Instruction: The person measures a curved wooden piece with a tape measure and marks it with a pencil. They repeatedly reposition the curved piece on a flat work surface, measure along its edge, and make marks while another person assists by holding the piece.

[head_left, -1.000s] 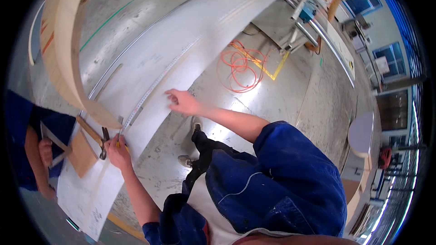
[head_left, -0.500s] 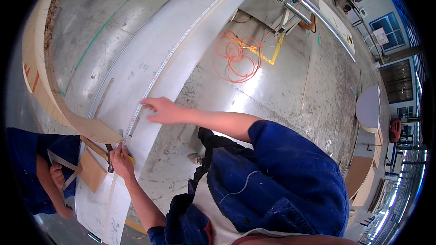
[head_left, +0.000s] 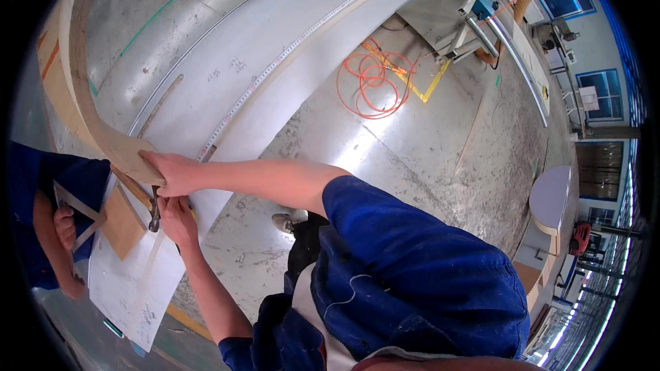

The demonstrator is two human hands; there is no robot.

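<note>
Watching both bare hands from my end rn, remote as usual. Left hand (head_left: 177, 221) is at the near left part of the white board (head_left: 247, 34), fingers curled in tight on the tape measure (head_left: 254, 87). Only a sliver of yellow case peeks out past them, so the exact grip is hard to make out. The blade's out long: it goes out of sight behind the right wrist, shows again just past it, then runs up the board toward the far right, lying along it AFAICT.

Right hand (head_left: 172, 173) is just beyond the left one, touching it or v. close, arm reaching across from the right. Fingers are a bit spread at the near end of the curved wooden piece (head_left: 117, 150), touching it, but tbh can't tell if they're pinching it or just resting there.

Hammer (head_left: 155, 216) is just left of the left hand, dark head by the fingers, wooden handle angled off far and left. Flat wooden block (head_left: 124, 225) lies just left of that. At the left edge there's a co-worker in dark blue, w/ the co-worker's hand (head_left: 64, 228) by a pale angled frame (head_left: 84, 206).

On the floor right of the board: tangled orange cord (head_left: 375, 117) next to a yellow floor marking (head_left: 433, 84). Way over right, FWIW, a grey half-round panel (head_left: 552, 196).
</note>
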